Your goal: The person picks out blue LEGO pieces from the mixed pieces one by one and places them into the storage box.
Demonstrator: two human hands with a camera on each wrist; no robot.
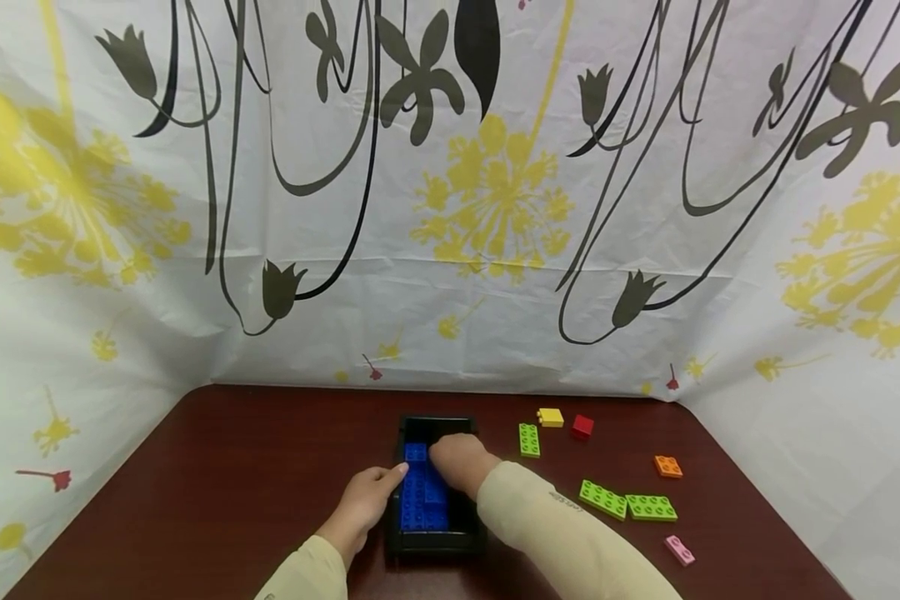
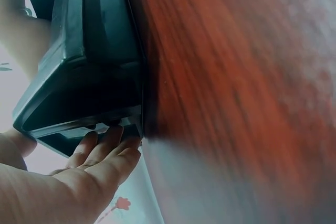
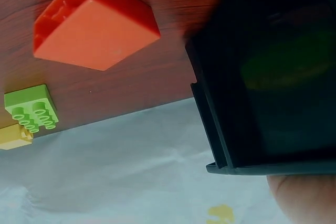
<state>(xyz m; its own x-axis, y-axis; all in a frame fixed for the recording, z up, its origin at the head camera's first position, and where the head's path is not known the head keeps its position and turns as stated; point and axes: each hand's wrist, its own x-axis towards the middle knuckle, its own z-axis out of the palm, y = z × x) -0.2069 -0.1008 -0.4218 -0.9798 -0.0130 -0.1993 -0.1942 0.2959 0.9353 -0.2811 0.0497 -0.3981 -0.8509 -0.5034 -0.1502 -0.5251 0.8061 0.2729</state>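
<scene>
A black tray (image 1: 420, 540) sits on the dark red table (image 1: 217, 483) near its front edge, packed with blue bricks (image 1: 422, 493). The left hand (image 1: 363, 502) lies against the tray's left wall with its fingers (image 2: 107, 148) nearly straight, their tips touching the wall and the thumb up near the rim; it grips nothing. The right hand (image 1: 459, 461) rests on top of the blue bricks in the far half of the tray, its fingers bent down over them, and the head view does not show plainly whether they pinch a brick or only press on it. In the right wrist view a fingertip shows just below the tray's rim. To the right of the right fingers, apart from the tray, loose bricks lie on the table: a lime green brick (image 1: 528, 439) closest, a yellow brick (image 1: 550, 417) and a red brick (image 1: 582, 426) just beyond it, an orange brick (image 1: 667, 466) farther right, two lime green plates (image 1: 628, 503) end to end, and a pink brick (image 1: 678, 550) nearest the front edge. A flower-printed curtain (image 1: 495, 208) closes in the table behind and at both sides.
</scene>
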